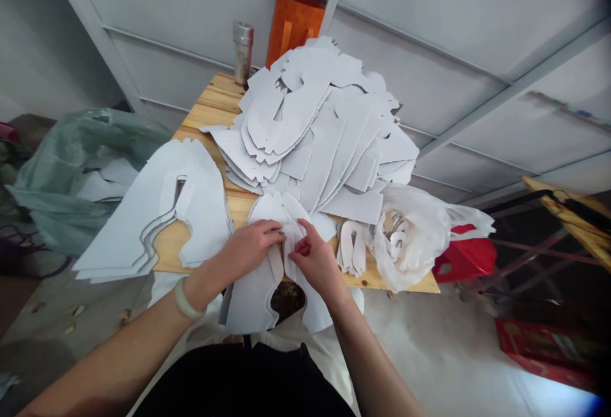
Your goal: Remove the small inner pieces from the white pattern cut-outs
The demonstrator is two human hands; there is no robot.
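Note:
In front of me lies a white cut-out paper piece [248,299] with a narrow slit and a rounded opening, overhanging the table's near edge. A pale U-shaped strip [289,263] lies around its slit. My left hand [252,246], fingers close together, grips the piece left of the slit. On the right side, my right hand [312,258] has its fingers curled in, with thumb and fingertips pinching at the strip. Left of my hands is a stack of similar cut-outs [124,213] with strips around their slits. A small bundle of U-shaped strips [353,248] stands to the right.
A large heap of white cut-outs [329,130] covers the back of the wooden table [210,105]. Behind it stand a metal-topped bottle [243,54] and an orange bag [296,22]. A white plastic bag [410,239] sits at right, a green bag [62,175] at left.

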